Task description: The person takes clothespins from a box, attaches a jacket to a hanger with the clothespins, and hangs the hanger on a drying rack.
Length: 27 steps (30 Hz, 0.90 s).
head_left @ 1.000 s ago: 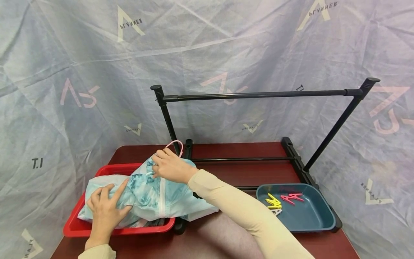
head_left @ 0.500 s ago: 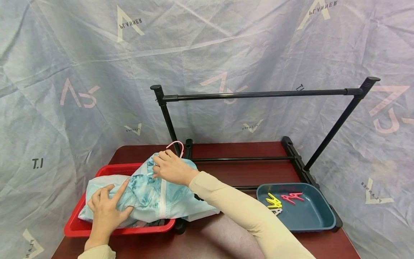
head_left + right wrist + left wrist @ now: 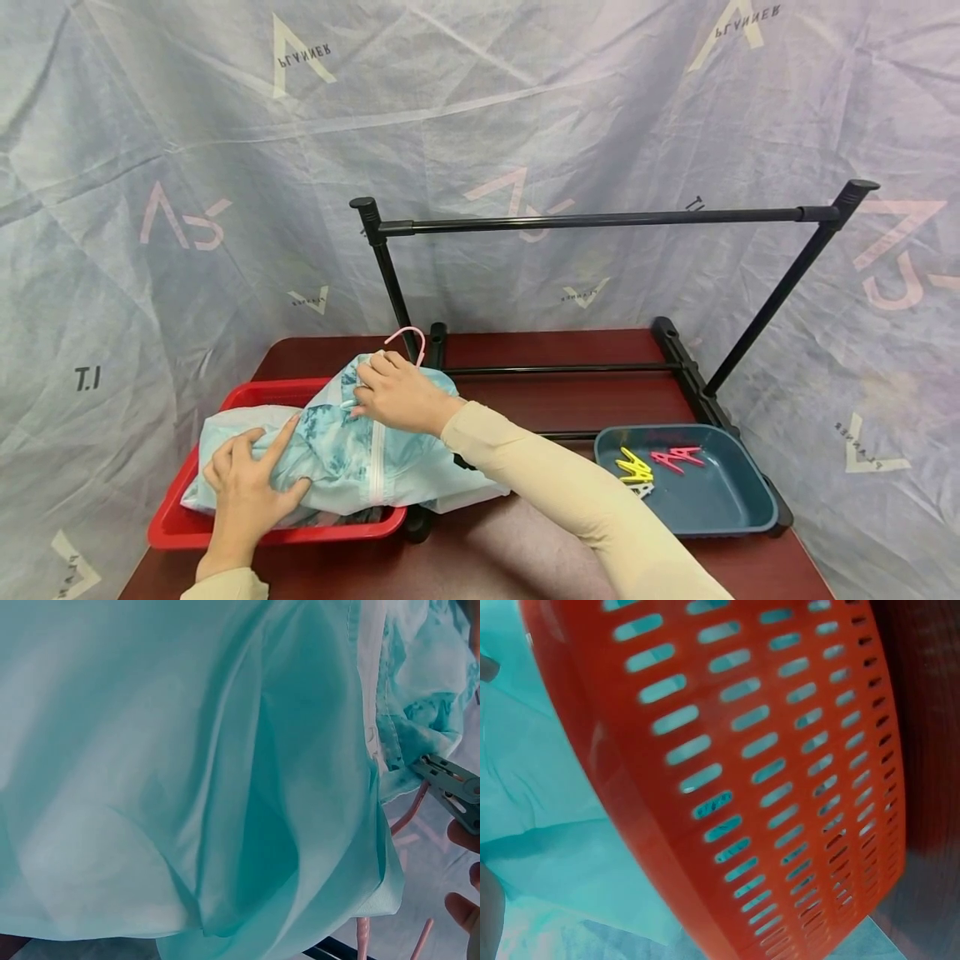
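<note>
A light blue jacket [image 3: 330,483] with a white zipper lies over the red basket [image 3: 161,533], its right part spilling past the basket's side. A pink hanger [image 3: 417,333] pokes its hook up out of the neckline. My left hand [image 3: 243,479] rests on the jacket's left part, fingers and thumb spread on the cloth. At the collar my right hand [image 3: 401,392] pinches a grey clothespin [image 3: 450,784]. In the right wrist view the clothespin's tip sits on the collar edge beside the hanger, with fingertips close to its handle; the thumb is hidden there.
A black garment rack [image 3: 592,221] stands behind on the dark red table [image 3: 555,346]. The blue tray [image 3: 720,500] at the right holds yellow clothespins [image 3: 633,467], pink clothespins [image 3: 678,458] and a white clothespin [image 3: 641,490]. More cloth shows inside the basket under the jacket.
My right hand has shifted very slightly right and down at the collar. My left hand, the jacket and the basket stay nearly where they were.
</note>
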{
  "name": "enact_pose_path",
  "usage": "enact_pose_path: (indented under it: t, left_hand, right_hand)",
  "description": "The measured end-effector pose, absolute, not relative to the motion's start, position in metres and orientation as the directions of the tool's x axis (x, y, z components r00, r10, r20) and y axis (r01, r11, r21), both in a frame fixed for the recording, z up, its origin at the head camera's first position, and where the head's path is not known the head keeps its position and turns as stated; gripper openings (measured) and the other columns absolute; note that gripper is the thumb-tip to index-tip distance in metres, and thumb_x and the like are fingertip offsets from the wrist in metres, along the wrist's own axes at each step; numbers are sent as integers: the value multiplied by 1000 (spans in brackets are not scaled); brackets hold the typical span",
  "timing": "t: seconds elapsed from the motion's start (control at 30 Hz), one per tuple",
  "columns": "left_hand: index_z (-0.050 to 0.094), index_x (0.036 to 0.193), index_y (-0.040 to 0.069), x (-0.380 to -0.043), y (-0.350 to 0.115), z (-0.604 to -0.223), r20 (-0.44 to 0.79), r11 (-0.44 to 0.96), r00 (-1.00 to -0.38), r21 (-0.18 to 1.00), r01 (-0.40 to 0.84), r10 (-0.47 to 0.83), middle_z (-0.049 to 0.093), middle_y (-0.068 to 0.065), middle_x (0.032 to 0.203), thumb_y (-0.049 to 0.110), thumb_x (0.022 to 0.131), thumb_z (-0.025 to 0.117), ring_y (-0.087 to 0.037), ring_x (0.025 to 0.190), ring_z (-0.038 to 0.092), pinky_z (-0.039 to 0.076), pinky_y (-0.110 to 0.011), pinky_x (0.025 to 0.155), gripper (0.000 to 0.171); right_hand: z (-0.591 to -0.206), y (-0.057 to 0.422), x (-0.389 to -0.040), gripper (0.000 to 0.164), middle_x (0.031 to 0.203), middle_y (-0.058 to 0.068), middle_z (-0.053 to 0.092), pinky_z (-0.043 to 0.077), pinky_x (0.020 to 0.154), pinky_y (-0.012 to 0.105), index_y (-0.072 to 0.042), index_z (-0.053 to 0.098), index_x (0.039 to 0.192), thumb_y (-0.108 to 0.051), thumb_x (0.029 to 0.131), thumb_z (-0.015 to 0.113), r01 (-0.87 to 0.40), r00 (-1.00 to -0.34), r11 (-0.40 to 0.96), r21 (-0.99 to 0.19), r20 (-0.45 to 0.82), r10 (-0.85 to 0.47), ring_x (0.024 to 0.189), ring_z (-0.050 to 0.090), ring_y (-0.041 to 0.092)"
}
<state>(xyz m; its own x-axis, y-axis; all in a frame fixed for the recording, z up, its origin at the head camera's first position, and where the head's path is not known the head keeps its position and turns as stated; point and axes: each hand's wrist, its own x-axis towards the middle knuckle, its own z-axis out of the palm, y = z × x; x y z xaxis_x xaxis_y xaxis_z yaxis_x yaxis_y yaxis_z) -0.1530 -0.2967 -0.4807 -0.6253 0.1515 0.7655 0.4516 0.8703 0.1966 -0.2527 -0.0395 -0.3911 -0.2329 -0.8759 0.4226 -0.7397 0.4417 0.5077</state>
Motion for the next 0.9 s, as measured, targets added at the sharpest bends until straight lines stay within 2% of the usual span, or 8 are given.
enact_pose_path:
  t: [0.2,0.47,0.7,0.9]
  left_hand:
    - [59,136,10,-152,-296,-481,770,875,-622,193,443,145,42,-35,110,45,74,58,-55,100,34,15,-67,74,71]
    - [59,136,11,-151,-295,-482,771,880,-622,193,433,136,42,-34,109,47,74,58,-55,100,34,16,-68,74,71]
    - [59,137,11,-150,-295,-482,777,881,-616,194,431,131,42,-33,110,49,77,56,-54,101,33,16,-68,74,71]
    - [59,137,11,-150,-294,-482,770,879,-625,205,431,127,41,-33,110,49,76,57,-55,102,33,16,-68,75,72]
  right_hand:
    - [-394,-39,-252,38,100,-2,54,37,90,33,-24,72,102,-51,102,45,-734,-226,446,512,435,-872,92,45,17]
    - [-392,-35,-247,42,108,-4,59,37,91,34,-24,72,112,-55,100,47,-744,-205,427,513,434,-878,96,48,16]
    - [-392,-30,-245,39,109,-4,58,39,90,34,-25,72,113,-53,100,49,-767,-201,416,489,433,-879,100,49,15]
    - [-395,-26,-246,37,118,-2,59,39,92,33,-25,71,113,-53,98,52,-791,-194,407,456,443,-875,106,50,16]
